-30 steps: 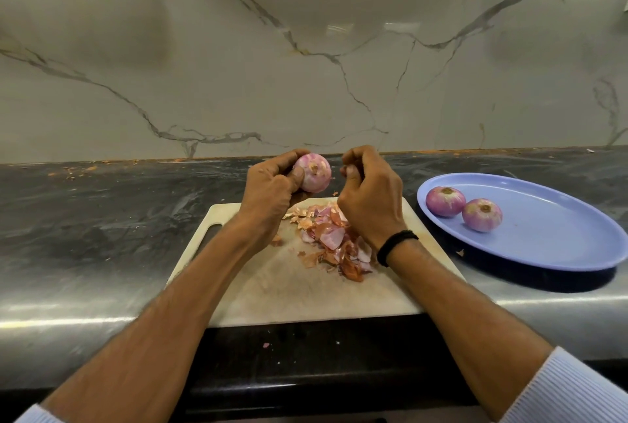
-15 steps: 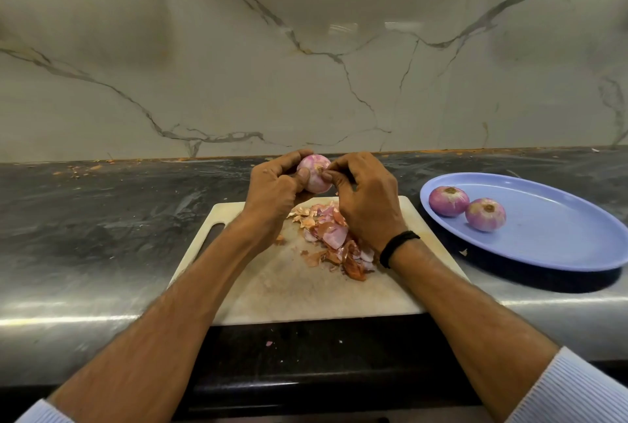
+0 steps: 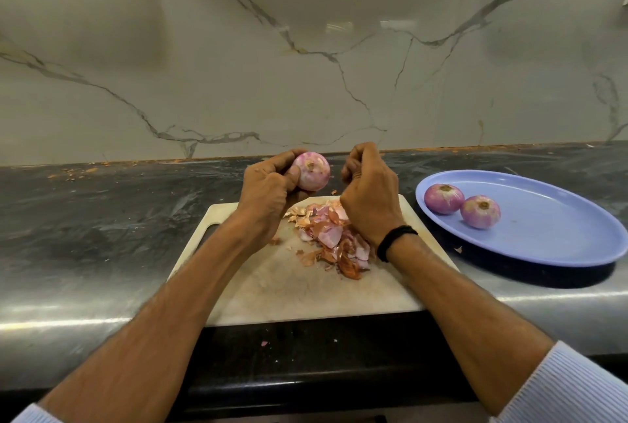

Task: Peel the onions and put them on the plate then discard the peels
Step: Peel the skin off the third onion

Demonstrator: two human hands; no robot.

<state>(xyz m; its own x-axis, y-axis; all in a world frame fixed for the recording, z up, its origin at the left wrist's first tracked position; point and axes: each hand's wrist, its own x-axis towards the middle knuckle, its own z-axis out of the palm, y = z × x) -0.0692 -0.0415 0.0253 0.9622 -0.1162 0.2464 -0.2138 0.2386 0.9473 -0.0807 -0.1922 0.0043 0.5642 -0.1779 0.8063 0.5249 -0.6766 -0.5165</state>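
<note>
We see the left hand (image 3: 268, 191) gripping an onion (image 3: 312, 171) above the cutting board's (image 3: 306, 293) far edge. The right hand (image 3: 368, 198) is just beside it, fingers curled, and we can't tell if it pinches anything. Peels (image 3: 329, 235) are piled on the board. The plate (image 3: 560, 235) sits right of the board (two more onions (image 3: 443, 199) on it).

No legible txt or labels anywhere.

Dim, warm overhead light. Soft glare patch on marble wall (image 3: 339, 28); bright streaks along tabletop (image 3: 68, 317) front edge. Plate (image 3: 560, 235) casts dark shadow. Wide-angle bowing; edges slightly soft, possibly blur.
</note>
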